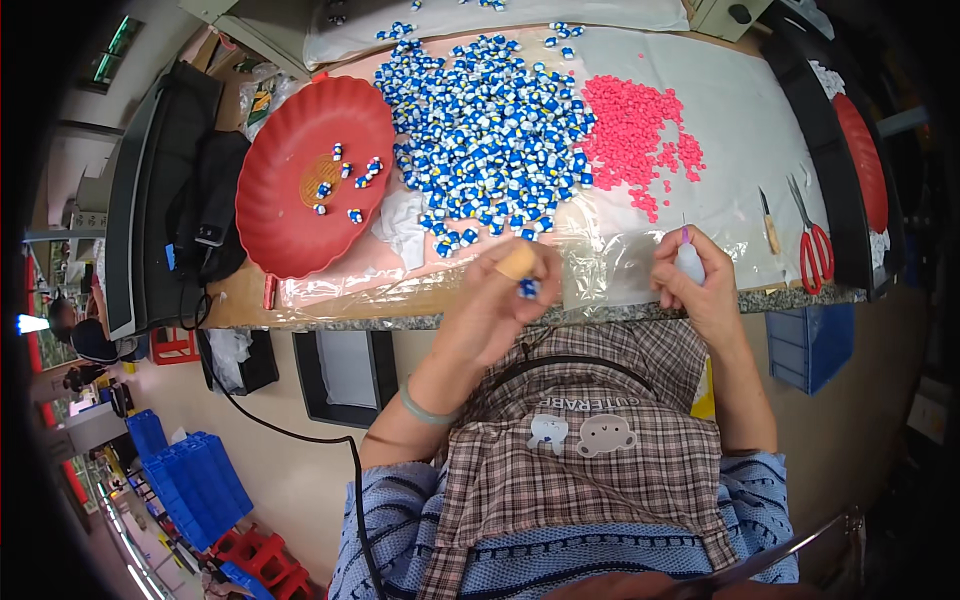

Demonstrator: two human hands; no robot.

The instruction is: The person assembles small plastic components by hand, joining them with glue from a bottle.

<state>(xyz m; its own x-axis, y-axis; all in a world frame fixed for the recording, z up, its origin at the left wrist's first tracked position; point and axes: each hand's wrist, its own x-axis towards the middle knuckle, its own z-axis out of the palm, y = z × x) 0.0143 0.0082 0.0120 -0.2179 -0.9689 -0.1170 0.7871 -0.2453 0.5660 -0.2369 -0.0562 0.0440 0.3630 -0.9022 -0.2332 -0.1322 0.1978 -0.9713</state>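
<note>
In my left hand (495, 300), a small blue-and-white figurine (528, 288) is pinched between the fingers; a yellowish finger cover (517, 263) sits on one of them. My right hand (702, 285) grips a small white squeeze bottle (690, 262) with a purple collar and a thin needle tip pointing up. Both hands are above the table's front edge, apart from each other. Beyond my left hand spreads a large heap of similar blue-and-white figurines (490, 130). Small pink pieces (630, 125) lie in a pile to its right.
A red scalloped plate (275, 190) at left carries several figurines. White tissue (402, 232) lies beside it. At right are a pointed tool with a wooden handle (771, 232) and red-handled scissors (817, 258). Dark bins (345, 412) and a blue crate (810, 345) stand below the table.
</note>
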